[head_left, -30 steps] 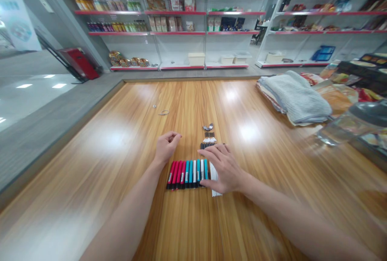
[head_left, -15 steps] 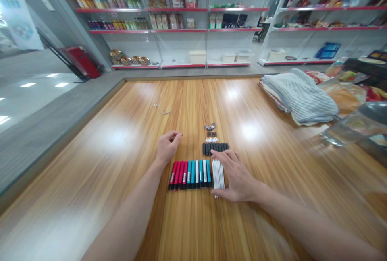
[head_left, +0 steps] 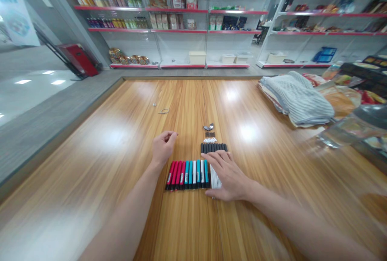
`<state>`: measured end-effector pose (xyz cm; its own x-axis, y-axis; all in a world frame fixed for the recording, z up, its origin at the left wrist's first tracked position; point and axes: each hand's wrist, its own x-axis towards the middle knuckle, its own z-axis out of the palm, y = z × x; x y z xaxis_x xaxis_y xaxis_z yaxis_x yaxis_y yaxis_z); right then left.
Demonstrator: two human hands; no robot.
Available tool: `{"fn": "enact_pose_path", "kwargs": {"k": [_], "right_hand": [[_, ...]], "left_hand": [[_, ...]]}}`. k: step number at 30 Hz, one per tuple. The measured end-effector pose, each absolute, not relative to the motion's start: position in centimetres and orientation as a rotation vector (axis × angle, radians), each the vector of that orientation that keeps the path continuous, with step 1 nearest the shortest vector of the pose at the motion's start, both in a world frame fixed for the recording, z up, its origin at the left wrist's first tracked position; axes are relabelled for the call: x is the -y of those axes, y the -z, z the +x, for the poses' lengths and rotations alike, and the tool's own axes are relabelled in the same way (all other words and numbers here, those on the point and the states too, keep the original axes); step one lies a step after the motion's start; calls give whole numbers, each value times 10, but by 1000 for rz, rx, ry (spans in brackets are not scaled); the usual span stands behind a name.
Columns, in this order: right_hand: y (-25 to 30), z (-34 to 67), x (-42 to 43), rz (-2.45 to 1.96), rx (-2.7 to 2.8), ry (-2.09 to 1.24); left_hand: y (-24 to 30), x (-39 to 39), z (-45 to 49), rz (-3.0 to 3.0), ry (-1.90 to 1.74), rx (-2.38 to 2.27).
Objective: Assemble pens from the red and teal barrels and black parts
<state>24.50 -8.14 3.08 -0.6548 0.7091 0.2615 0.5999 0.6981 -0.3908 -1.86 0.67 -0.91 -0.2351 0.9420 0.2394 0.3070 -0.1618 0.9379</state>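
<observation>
1 spread right hand [head_left: 226,175] has been shifted toward the pens [head_left: 186,173]; the rods [head_left: 215,178] beside them are partly covered. beyond their left end, the left hand [head_left: 163,146] is clenched, its hold unclear.

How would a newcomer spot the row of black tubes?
On the wooden table, find the person's right hand. Just beyond it lies a side-by-side row of short black tubes. Their plain black bodies set them apart from the pink, blue and white tubes and the thin white sticks nearer the person.
</observation>
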Motion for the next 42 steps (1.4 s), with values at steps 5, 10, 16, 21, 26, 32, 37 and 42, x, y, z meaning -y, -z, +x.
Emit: {"fn": "enact_pose_path", "kwargs": {"k": [5, 10, 16, 21, 26, 32, 37, 42], "right_hand": [[-33, 243, 78, -1030, 2528, -385], [-32, 242, 77, -1028, 2535, -401], [-28, 243, 77, -994, 2499, -437], [-23, 246, 75, -894, 2431, -410], [-19, 247, 75, -792, 2261, -355], [-15, 245, 76, -777, 2065, -327], [-12, 242, 74, -754, 2038, -266], [-15, 243, 74, -771, 2018, -216]], "left_hand": [[7, -11, -13, 1458, -1441, -1522], [8, -11, -13, 1474, -1441, -1488], [7, -12, -12, 1474, -1423, -1462], [4, -9, -13, 1493, -1465, -1444], [-1, 0, -10, 1619, -1497, -1391], [-30, 22, 16, 2050, -1221, -1215], [-50, 42, 48, 2105, -875, -1004], [-52, 46, 61, 1747, -877, -887]]}}
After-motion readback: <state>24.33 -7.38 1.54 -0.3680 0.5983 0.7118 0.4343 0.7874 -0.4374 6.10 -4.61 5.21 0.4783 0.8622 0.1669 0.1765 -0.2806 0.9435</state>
